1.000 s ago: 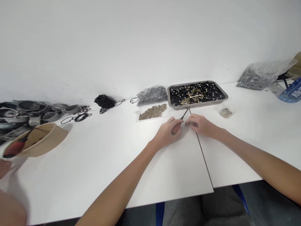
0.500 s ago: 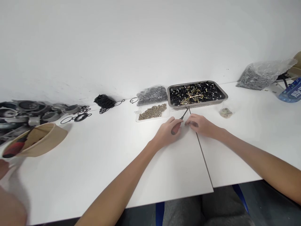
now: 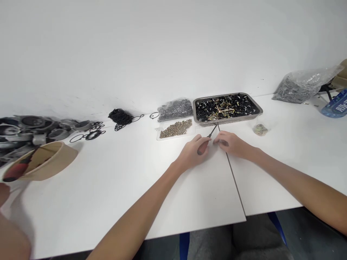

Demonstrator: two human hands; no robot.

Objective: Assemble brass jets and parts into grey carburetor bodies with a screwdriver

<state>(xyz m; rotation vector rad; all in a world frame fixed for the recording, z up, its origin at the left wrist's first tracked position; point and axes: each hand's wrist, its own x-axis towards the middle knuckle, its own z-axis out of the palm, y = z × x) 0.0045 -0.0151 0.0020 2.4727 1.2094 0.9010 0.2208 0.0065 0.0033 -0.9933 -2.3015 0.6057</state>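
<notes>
My left hand (image 3: 191,151) is closed around a screwdriver (image 3: 203,147) with a reddish handle. Its dark shaft points up and away, toward the front edge of a metal tray (image 3: 227,121). Just to the right, my right hand (image 3: 230,143) rests on the white table with its fingers pinched together. Something small and dark seems to be between those fingers, too small to name. A narrow gap separates the two hands. Beyond my left hand lies a shallow clear tray (image 3: 158,137) of small brass-coloured pieces (image 3: 176,129).
Black rings and brass-coloured screws fill the metal tray. Around it are a bag of dark beads (image 3: 175,109), black cord loops (image 3: 121,117), a small clear bag (image 3: 260,129) and a bag of grey parts (image 3: 294,88). At left, another person's arm (image 3: 12,234) is near a beige container (image 3: 54,164).
</notes>
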